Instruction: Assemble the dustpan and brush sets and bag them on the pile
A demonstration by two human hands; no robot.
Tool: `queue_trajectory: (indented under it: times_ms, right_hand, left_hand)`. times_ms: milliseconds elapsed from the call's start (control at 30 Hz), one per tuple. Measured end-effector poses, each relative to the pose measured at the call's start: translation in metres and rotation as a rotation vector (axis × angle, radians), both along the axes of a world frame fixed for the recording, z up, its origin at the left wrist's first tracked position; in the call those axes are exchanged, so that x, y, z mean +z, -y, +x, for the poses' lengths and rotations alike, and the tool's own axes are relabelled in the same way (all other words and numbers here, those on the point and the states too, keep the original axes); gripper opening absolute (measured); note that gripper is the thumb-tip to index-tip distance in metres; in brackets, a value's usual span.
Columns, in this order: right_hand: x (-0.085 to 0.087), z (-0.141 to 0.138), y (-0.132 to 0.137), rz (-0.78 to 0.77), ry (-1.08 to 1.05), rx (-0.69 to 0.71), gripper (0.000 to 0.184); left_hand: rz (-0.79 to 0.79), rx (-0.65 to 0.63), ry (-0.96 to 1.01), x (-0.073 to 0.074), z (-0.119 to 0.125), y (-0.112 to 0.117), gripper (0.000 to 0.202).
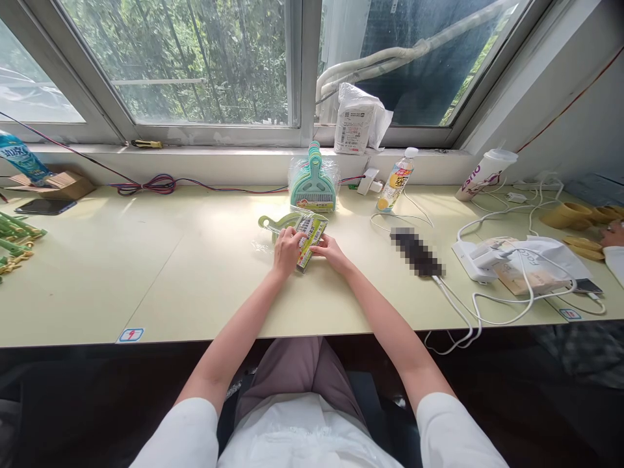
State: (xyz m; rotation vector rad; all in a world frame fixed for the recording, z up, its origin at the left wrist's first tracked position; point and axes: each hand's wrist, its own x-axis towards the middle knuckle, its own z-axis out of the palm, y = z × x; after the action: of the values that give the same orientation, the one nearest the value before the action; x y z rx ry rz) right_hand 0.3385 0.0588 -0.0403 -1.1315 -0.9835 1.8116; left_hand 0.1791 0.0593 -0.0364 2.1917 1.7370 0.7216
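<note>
A small green dustpan set (pixel 266 222) with a printed label card lies tilted over the table in front of me, with clear plastic wrapping about it. My left hand (pixel 287 250) is closed on its left side, fingers over the label. At the right edge, my right hand (pixel 332 252) pinches it between thumb and fingers. Just behind stands a stack of teal dustpan and brush sets (pixel 314 182) in clear plastic, leaning against the sill wall. Where the wrapping ends on the held set, I cannot make out.
To the right are a juice bottle (pixel 396 181), a paper cup (pixel 486 174), a pixelated dark object (pixel 416 252), and a power strip (pixel 472 262) with tangled white cables. A cable bundle (pixel 146 184), a phone (pixel 46 207) and a cardboard box (pixel 65 184) lie left. Another person's hand (pixel 613 234) shows far right.
</note>
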Motion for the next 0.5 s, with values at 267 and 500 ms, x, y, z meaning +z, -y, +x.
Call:
queue_trajectory:
  times_ms: [267, 500]
  right_hand:
    - [-0.0010, 0.0025, -0.0015, -0.009, 0.027, -0.061, 0.050]
    - [-0.0024, 0.0030, -0.0030, -0.019, 0.016, -0.116, 0.049]
  left_hand:
    - [0.013, -0.078, -0.003, 0.0012, 0.0029, 0.0024, 0.045]
    - [0.004, -0.118, -0.018, 0.0007, 0.0018, 0.0024, 0.060]
